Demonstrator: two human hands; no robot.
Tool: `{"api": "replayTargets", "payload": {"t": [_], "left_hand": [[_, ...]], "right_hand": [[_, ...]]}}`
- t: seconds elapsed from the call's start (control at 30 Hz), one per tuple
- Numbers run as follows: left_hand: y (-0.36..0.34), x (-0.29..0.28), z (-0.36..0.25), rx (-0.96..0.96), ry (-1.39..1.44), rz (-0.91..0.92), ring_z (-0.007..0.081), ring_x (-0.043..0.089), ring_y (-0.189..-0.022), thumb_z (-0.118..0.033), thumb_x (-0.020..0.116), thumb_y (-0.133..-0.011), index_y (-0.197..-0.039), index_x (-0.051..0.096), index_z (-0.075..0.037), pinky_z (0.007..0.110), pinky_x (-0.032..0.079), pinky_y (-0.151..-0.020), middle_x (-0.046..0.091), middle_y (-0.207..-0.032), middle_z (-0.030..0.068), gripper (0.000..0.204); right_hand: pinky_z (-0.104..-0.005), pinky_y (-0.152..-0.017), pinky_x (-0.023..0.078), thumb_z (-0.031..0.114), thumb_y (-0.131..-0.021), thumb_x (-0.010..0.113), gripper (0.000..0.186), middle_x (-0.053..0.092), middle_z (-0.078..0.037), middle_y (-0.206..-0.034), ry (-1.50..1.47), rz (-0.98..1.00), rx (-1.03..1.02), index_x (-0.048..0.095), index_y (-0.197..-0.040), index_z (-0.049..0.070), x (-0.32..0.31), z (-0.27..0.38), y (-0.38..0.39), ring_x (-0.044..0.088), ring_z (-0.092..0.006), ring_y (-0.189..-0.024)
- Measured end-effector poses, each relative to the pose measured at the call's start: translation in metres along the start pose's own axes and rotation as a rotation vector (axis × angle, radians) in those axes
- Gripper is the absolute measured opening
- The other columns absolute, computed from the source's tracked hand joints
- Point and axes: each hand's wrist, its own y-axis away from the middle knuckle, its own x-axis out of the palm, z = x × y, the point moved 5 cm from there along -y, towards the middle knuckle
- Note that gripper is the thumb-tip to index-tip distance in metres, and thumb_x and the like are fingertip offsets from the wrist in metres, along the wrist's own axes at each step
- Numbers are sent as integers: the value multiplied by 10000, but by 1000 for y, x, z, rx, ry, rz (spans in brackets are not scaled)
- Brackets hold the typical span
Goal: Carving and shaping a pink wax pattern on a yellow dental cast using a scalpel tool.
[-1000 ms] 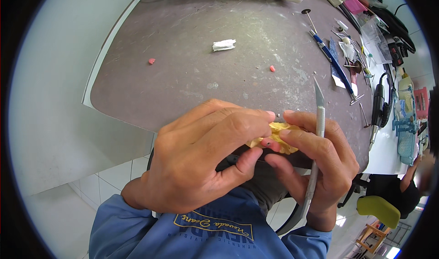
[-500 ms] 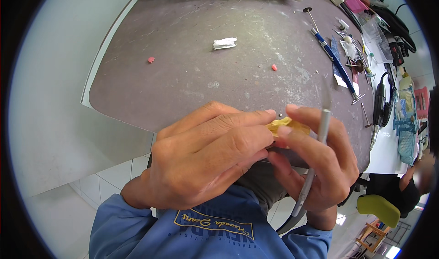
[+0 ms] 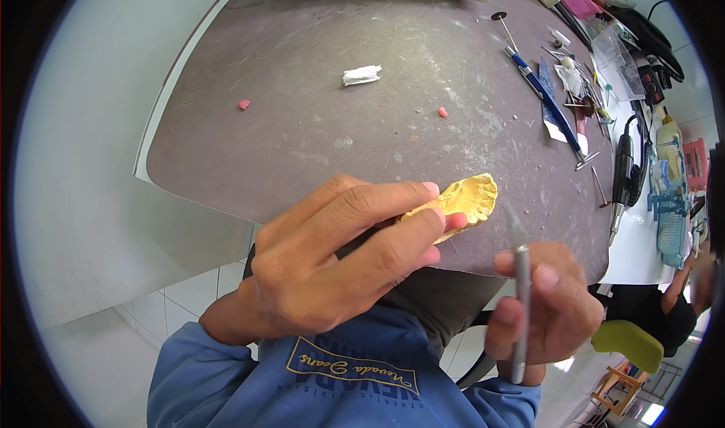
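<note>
A yellow plaster dental cast [image 3: 474,195] shows its row of teeth above the front edge of the desk. My left hand [image 3: 343,254] is closed around its left part, which the fingers hide. A small pink piece [image 3: 456,221], like wax, sits against the cast beside my left fingertips. To the right of the cast, and apart from it, my right hand [image 3: 551,299] grips a slim silver craft knife [image 3: 521,277]. The knife stands nearly upright, its blade pointing up toward the far side; the blade is slightly blurred.
On the brown desk [image 3: 287,137] lie a white roll [image 3: 362,75] and two pink bits [image 3: 442,112]. A blue pen-like holder [image 3: 555,111], small rotary burs and discs [image 3: 585,105] are at the right, beside a black handpiece [image 3: 622,167]. Another person [image 3: 653,315] sits far right.
My right hand has let go of the cast and moved down and right, still holding the knife. The cast has come into view, held only by my left hand.
</note>
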Motion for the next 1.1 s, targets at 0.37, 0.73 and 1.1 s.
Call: {"api": "replayTargets", "payload": {"t": [0.37,0.73,1.1], "left_hand": [[1,-2,5,-98,89,-47,212,714,-731,-284,766,-822,-1005,611,1,276,554,-618,736,-939,193,372],[0,-2,5,-107,91,-49,226,720,-738,-279,772,-817,-996,618,14,276,557,-621,735,-924,189,376],[1,-4,0,-102,89,-48,232,716,-729,-259,832,-758,-1028,675,23,272,544,-583,736,-908,161,421]], "right_hand": [[-233,-489,482,125,-785,784,216,658,-49,-772,191,54,-255,658,-953,76,14,5,3,637,-163,-636],[-244,-501,504,88,-756,795,249,656,-59,-801,199,51,-243,659,-964,75,17,5,1,642,-170,-664],[-258,-532,461,80,-606,846,440,562,-64,-933,279,30,-92,754,-1032,137,8,7,3,601,-185,-657]]}}
